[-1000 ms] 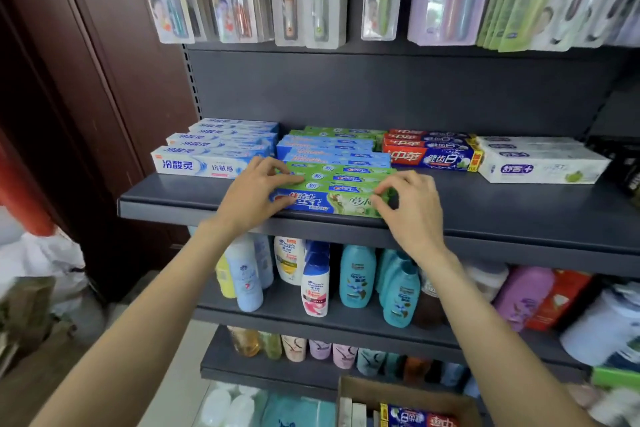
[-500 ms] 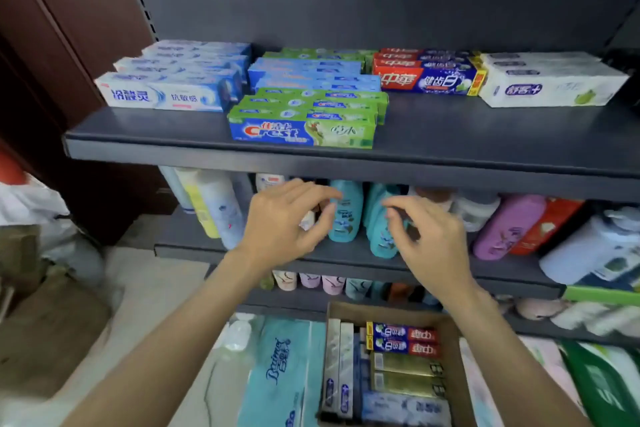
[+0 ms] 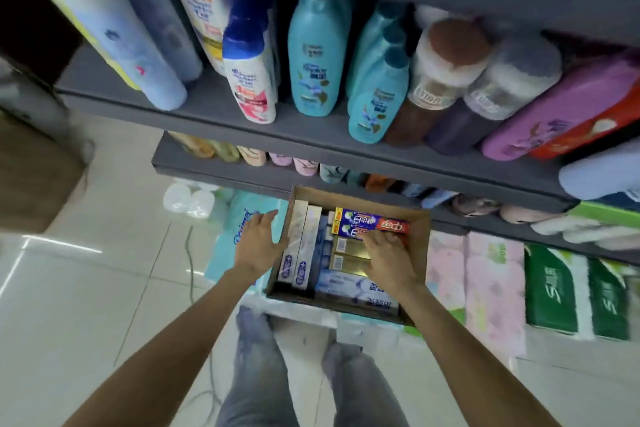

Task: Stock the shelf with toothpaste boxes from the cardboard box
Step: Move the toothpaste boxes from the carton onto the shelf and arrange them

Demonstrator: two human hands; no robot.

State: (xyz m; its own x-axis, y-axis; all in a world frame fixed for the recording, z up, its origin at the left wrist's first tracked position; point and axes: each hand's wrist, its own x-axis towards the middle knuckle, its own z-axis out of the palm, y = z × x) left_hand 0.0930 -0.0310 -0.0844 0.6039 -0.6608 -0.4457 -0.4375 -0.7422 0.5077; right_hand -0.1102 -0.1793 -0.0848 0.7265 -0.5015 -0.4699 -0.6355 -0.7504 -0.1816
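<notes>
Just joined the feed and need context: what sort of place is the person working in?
Most likely a small shop's toiletries aisle. Grey shelving carries rows of shampoo bottles, wrapped tissue packs sit on the floor, and an open cardboard box of toothpaste boxes waits for stocking.

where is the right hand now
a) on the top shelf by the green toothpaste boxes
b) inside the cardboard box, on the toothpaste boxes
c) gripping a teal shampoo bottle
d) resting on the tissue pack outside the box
b: the right hand reaches into the cardboard box, fingers on the blue and red toothpaste boxes and the gold boxes beside them; the left hand is at the box's left edge.
</notes>
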